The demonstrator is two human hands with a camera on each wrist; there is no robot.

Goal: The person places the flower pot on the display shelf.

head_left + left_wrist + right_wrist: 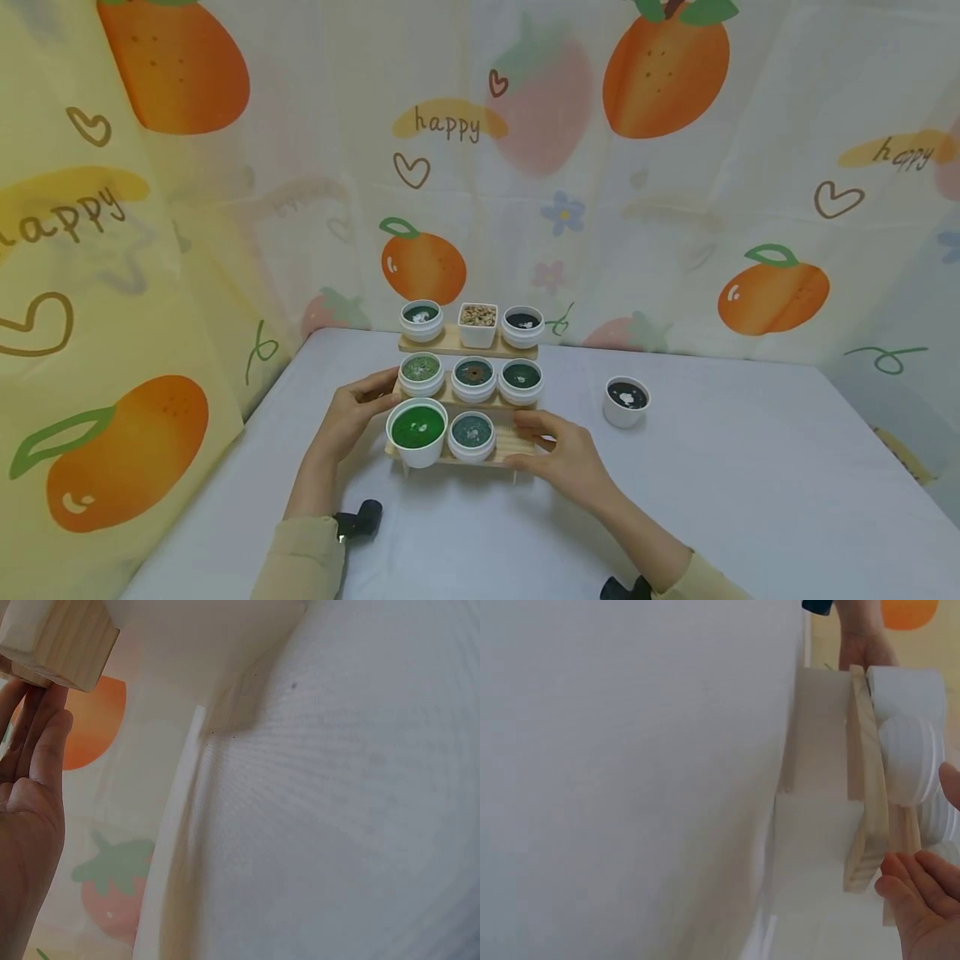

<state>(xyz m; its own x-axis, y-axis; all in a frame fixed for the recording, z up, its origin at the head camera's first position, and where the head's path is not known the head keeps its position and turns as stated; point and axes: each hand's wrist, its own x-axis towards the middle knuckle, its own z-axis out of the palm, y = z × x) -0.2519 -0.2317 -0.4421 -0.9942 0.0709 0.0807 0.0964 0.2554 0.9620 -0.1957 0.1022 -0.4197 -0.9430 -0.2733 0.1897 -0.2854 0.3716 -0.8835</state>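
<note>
A three-tier wooden stand (512,450) on white legs carries several small white cups with dark or green contents. The largest, a white cup of bright green (418,427), sits at the front left beside a cup of grey-green (472,431). At the stand's left side, my left hand (347,417) reaches with extended fingers to the middle tier. These fingers touch a wooden end (79,649) in the left wrist view. My right hand (562,454) is at the right end of the lowest tier, its fingertips against the board (871,802) and the thumb apart.
A lone white cup with dark contents (626,402) stands on the white tablecloth (720,483) right of the stand. On the top tier sits a square white dish of tan bits (478,324). A fruit-patterned cloth (577,250) hangs behind the table.
</note>
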